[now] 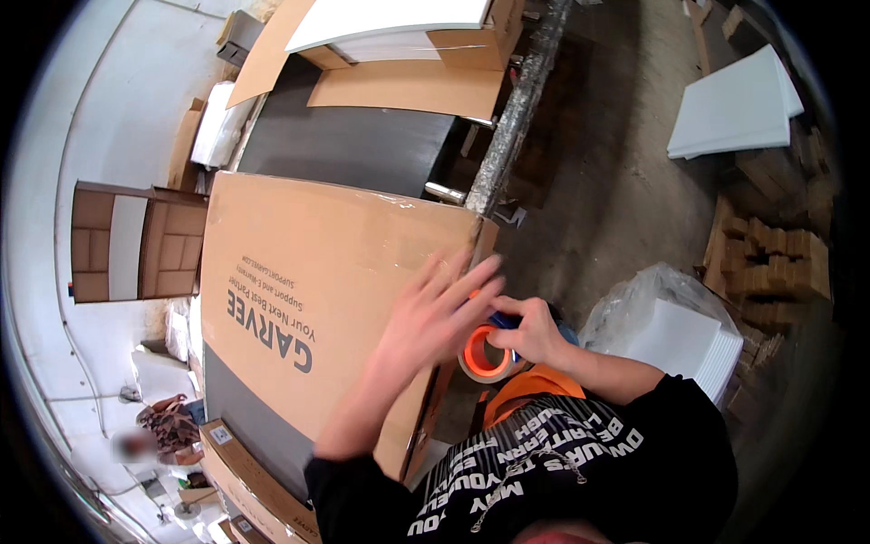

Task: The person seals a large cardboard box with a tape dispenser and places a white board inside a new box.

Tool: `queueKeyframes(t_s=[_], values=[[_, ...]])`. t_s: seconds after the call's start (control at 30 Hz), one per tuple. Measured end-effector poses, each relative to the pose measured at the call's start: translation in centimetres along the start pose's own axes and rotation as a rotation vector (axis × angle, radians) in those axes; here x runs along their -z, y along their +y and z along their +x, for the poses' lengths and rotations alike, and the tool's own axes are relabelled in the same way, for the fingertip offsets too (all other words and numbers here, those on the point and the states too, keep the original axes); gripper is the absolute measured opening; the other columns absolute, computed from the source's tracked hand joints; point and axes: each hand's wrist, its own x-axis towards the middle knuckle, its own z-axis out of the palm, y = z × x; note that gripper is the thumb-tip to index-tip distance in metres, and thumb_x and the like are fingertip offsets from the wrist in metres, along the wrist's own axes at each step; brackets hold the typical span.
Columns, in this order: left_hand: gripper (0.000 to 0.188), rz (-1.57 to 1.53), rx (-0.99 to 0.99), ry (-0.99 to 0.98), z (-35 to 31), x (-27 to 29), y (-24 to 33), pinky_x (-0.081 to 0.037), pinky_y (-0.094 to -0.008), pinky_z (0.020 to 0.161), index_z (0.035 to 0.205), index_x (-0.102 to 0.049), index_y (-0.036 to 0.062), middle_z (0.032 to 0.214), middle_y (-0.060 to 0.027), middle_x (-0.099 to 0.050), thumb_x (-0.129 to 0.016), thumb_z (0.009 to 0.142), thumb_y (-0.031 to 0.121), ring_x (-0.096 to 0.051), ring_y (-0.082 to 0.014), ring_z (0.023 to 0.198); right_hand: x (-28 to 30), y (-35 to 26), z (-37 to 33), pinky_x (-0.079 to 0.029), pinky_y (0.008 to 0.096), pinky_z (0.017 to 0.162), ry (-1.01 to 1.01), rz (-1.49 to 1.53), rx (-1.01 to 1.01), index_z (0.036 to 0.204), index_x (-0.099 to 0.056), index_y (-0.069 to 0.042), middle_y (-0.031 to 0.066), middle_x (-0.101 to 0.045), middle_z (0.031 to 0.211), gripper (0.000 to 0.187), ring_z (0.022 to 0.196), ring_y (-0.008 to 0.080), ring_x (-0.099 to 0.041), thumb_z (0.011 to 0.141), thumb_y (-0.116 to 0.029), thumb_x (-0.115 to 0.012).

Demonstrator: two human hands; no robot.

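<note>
A large flat brown cardboard box (299, 299) with dark printing on its top lies on a dark work surface in front of me. My left hand (426, 317) rests flat on the box near its right edge, fingers spread, holding nothing. Just off that edge, my right hand (535, 334) grips a tape dispenser (480, 358) with an orange roll core and a blue part. The dispenser sits against the box's right side, partly hidden by my left fingers.
Behind the box is a dark table (353, 145) with an open carton (408, 86) holding white panels. More white panels (739, 104) lie on the floor at right, beside stacked cardboard pieces (779, 263) and a plastic-wrapped white stack (680, 335). Another person (163, 426) is at lower left.
</note>
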Motion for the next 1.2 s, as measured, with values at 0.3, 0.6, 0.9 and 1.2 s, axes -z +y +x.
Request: queueKeyframes(t_s=[0.3,0.6,0.9,1.2], values=[[0.028,0.683,-0.454,-0.471,4.1,-6.7,-6.6,-0.007,-0.0483,0.12,0.107,-0.07,0.0285,0.125,0.0109,-0.059,-0.049,0.09,0.032,-0.029,-0.0259,0.142,-6.1,1.0,-5.1,-0.05,0.0277,0.075,0.163,-0.059,-0.01,0.124,-0.058,0.002,0.0209,-0.067,0.088,0.064,0.075,0.0126,-0.062,0.066,-0.021,-0.07],[0.035,0.698,-0.559,-0.714,-17.6,-3.2,4.2,-0.004,-0.0443,0.122,0.114,-0.069,0.0225,0.132,0.0099,-0.058,-0.043,0.095,0.037,-0.024,-0.0244,0.144,-24.3,8.1,-22.4,-0.05,0.0286,0.079,0.199,-0.096,0.153,0.124,-0.058,0.003,0.0183,-0.066,0.098,0.065,0.083,0.0237,-0.067,0.065,-0.022,-0.07],[0.037,0.489,-0.614,-0.717,-34.4,-2.6,9.7,-0.009,-0.0451,0.121,0.11,-0.07,0.0182,0.126,0.0054,-0.062,-0.045,0.093,0.039,-0.03,-0.0279,0.141,-38.2,12.9,-33.3,-0.052,0.0404,0.082,-0.046,-0.393,0.1,0.124,-0.063,-0.011,0.0187,-0.066,0.096,0.063,0.087,0.0373,-0.065,0.068,-0.04,-0.066],[0.047,0.221,-0.647,-0.537,-37.4,-3.5,8.3,-0.017,-0.0475,0.119,0.123,-0.062,0.0178,0.147,-0.0006,-0.042,-0.063,0.084,0.044,-0.019,-0.0347,0.145,-45.4,14.4,-21.6,-0.052,0.0438,0.072,-0.096,-0.604,0.213,0.106,-0.066,-0.014,0.0155,-0.063,0.097,0.044,0.083,0.0303,-0.065,0.065,-0.029,-0.069]])
